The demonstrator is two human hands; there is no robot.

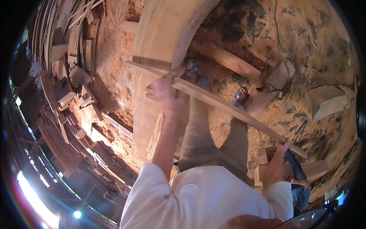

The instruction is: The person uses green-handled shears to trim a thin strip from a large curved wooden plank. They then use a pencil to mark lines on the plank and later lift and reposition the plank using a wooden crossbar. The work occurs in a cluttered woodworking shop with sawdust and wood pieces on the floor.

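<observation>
A long, narrow wooden strip (pixel 225 107) slants across in front of me, its far-left end lying over a broad, pale plank (pixel 152 42). My right hand (pixel 283 145) is closed around the strip near its lower right end. My left hand (pixel 164 91) is smeared by motion, over the plank and close to the strip. Beside it a short, darker wooden piece (pixel 177 72) crosses the strip; part of that piece is hidden by the hand. Whether my left fingers grip it does not show clearly.
Stacked boards and offcuts (pixel 57 133) fill the left side. A thick wooden beam (pixel 225 61) and a wide slab (pixel 276 82) lie on the sawdust-covered ground ahead, near my sandaled feet. A curved log piece (pixel 328 103) is at the right. Another person (pixel 301 194) is at lower right.
</observation>
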